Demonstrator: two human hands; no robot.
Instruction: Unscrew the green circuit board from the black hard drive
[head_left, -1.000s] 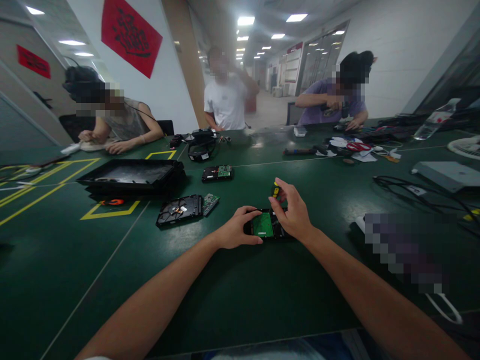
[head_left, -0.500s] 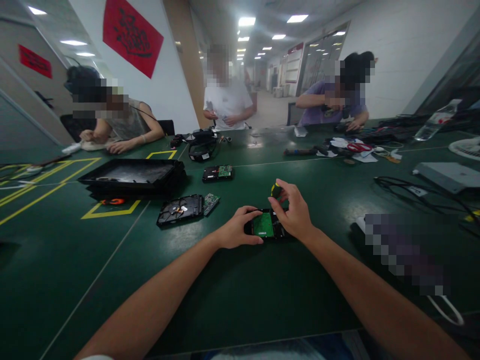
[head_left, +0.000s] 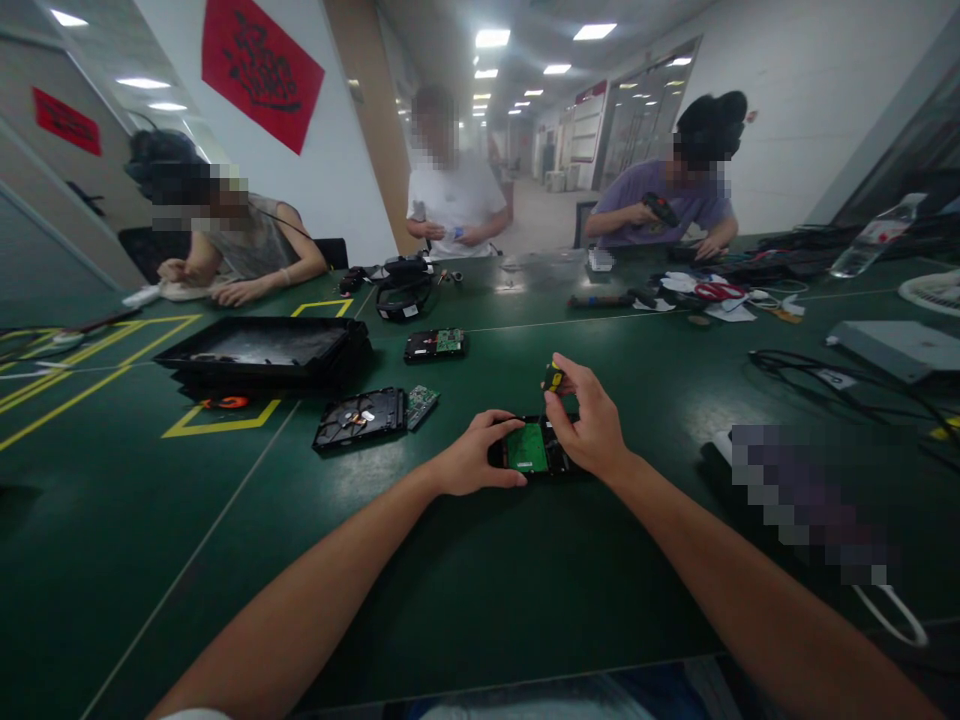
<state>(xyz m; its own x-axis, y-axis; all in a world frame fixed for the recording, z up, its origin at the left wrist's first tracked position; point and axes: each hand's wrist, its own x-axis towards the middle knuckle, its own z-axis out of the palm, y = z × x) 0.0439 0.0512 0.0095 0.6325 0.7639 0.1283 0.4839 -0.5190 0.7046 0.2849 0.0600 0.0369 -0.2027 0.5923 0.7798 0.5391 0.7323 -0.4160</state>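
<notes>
A black hard drive with a green circuit board lies on the green table in front of me. My left hand grips its left end, fingers curled over the edge. My right hand is closed round a small screwdriver with a yellow and black handle, held upright over the drive's right part. The screwdriver's tip is hidden behind my fingers.
An opened hard drive with a loose board lies to the left, another drive farther back, beside a stack of black trays. Cables and a blurred item lie right. Three other people sit or stand across the table.
My right hand has turned slightly on the screwdriver and shifted a little toward the drive. Across the table a person has lifted a power tool. My left hand stays put.
</notes>
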